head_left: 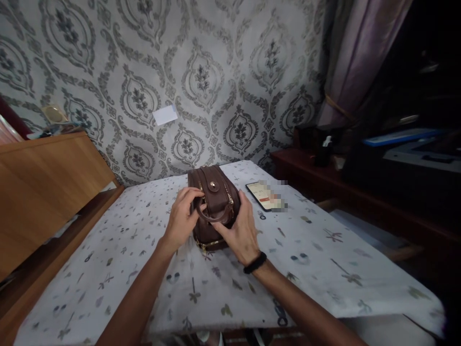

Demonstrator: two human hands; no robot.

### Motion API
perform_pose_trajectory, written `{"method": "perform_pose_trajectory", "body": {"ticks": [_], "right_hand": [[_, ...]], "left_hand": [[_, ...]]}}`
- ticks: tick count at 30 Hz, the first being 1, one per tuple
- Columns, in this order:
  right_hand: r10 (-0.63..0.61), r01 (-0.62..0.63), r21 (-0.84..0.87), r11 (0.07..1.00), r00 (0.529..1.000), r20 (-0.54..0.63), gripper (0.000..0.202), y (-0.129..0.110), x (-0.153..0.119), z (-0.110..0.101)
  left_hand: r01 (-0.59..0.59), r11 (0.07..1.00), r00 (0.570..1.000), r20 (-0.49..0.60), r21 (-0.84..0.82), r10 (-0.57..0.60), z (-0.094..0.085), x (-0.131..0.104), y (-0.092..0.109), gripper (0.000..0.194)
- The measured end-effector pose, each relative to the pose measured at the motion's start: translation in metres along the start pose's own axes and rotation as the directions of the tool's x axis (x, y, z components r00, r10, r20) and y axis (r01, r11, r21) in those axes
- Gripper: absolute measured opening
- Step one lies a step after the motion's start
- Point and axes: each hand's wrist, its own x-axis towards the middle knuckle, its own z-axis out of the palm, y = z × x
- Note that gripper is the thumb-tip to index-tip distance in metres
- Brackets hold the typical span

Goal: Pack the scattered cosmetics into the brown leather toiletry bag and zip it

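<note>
A dark brown bag (pixel 215 190) with gold zippers, a round metal-studded tab and a curved handle stands on the patterned white cloth. At its left side, my left hand (pixel 183 216) pinches near a zipper beside the handle; the fingertips are partly hidden, and the exact part they hold is hard to make out. My right hand (pixel 242 228), with a black band at the wrist, grips the bag's right side, its thumb by the handle and its fingers behind the edge.
A lit phone (pixel 264 196) lies right of the bag. A wooden cabinet (pixel 54 192) borders the cloth on the left. On the right are a dark red desk (pixel 298 168) and an open drawer (pixel 360 230). Patterned wallpaper stands behind.
</note>
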Motion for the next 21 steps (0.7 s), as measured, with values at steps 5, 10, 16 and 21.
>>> {"method": "perform_pose_trajectory", "body": {"ticks": [5,10,16,21], "right_hand": [[-0.019,0.019,-0.016,1.000,1.000,0.002,0.095,0.002,0.000,0.003],[-0.064,0.063,-0.038,0.997,0.998,-0.019,0.095,0.005,-0.001,0.006],[-0.063,0.062,-0.045,0.997,0.998,-0.024,0.095,0.005,-0.002,0.006],[-0.048,0.048,-0.034,0.998,0.999,-0.007,0.094,0.005,-0.003,0.003]], "left_hand": [[0.015,1.000,0.997,0.079,-0.005,-0.014,-0.007,0.001,-0.001,0.024],[0.014,1.000,0.996,0.089,0.014,-0.015,-0.009,0.002,-0.001,0.031],[-0.022,0.995,1.000,0.020,0.096,0.021,-0.002,0.000,0.004,0.025],[0.037,0.998,0.998,-0.060,0.050,-0.034,0.002,-0.002,0.008,0.020]]}}
